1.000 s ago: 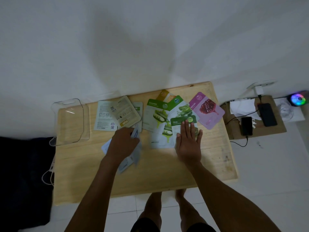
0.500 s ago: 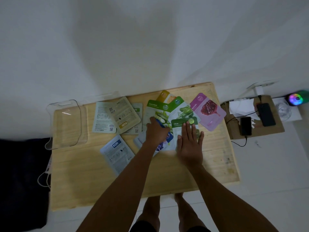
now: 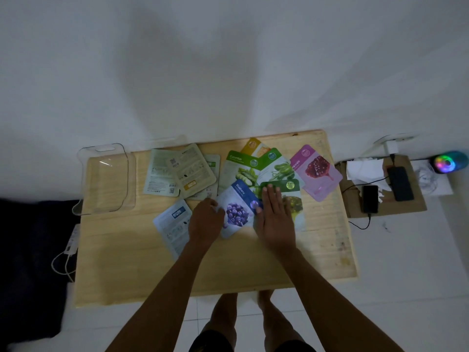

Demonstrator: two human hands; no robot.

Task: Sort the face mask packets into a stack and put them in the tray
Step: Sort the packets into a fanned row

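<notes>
While the packets lie fanned across the far table, the tray at left is empty; both hands, left and right, rest flat on packets, gripping nothing.

A pale wooden table fills the middle of the frame. At its upper left a clear plastic tray overhangs the edge. Face mask packets lie across its upper half: pale back-side packets overlapping left of centre, a blue-labelled one lower down, then blueberry, cucumber, other green packets and pomegranate fanned toward the right
</notes>
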